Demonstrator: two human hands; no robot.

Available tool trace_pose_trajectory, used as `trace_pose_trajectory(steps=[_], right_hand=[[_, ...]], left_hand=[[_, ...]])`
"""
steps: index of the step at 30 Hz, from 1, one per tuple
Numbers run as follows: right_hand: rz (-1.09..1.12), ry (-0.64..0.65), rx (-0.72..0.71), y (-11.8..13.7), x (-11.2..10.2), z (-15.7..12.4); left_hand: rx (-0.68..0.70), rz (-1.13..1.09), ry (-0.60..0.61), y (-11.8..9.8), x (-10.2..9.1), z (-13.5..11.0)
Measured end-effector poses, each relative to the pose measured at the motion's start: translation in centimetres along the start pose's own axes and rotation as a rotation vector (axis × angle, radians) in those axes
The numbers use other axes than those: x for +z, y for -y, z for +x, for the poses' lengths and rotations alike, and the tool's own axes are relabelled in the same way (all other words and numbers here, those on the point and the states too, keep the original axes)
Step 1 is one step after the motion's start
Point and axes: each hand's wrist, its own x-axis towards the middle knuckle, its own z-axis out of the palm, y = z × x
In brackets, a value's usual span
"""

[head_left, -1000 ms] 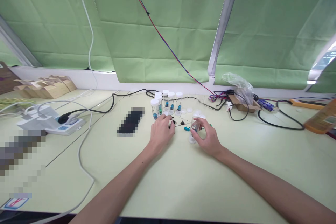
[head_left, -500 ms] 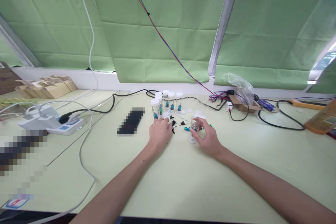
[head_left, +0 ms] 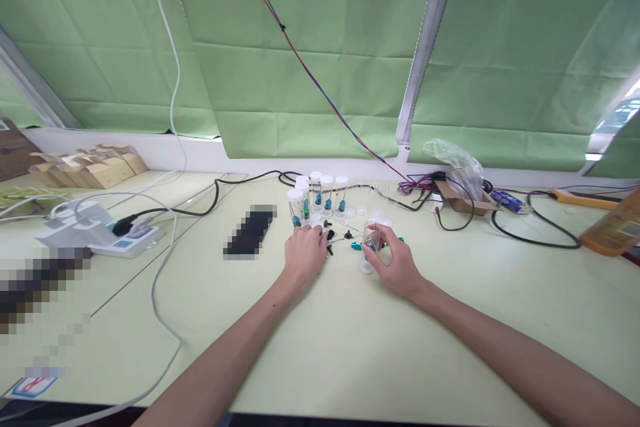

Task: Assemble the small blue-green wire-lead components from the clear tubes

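Note:
My right hand (head_left: 395, 263) is closed round a small clear vial (head_left: 371, 240) that stands upright on the pale green table (head_left: 350, 347). My left hand (head_left: 306, 255) rests on the table with its fingers curled over small black and white parts (head_left: 330, 236); I cannot make out what they pinch. Several capped clear vials (head_left: 316, 197) holding blue and green components stand just behind the left hand. Loose white caps (head_left: 356, 211) and small teal parts (head_left: 355, 246) lie between the hands.
A black cable (head_left: 200, 203) runs to a white power strip (head_left: 131, 235) at the left. Cardboard boxes (head_left: 90, 167) sit at far left. At the right lie a plastic bag (head_left: 457, 163), tangled wires (head_left: 530, 220) and an orange meter (head_left: 613, 227). Green blinds hang behind.
My left hand has drawn back slightly toward me from the black parts. The right hand keeps hold of the vial in the same place.

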Motion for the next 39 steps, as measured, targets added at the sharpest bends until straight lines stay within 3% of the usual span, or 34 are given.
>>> trace_pose_trajectory(steps=[22, 30, 39], right_hand=[[0.018, 0.018, 0.018, 0.16, -0.08, 0.07], [0.021, 0.024, 0.023, 0.21, -0.06, 0.01], [0.020, 0.027, 0.026, 0.18, -0.03, 0.04]], left_hand=[[-0.033, 0.027, 0.048, 0.08, 0.00, 0.36], [-0.023, 0.054, -0.019, -0.32, -0.82, 0.24], [0.007, -0.017, -0.110, -0.23, -0.40, 0.19]])
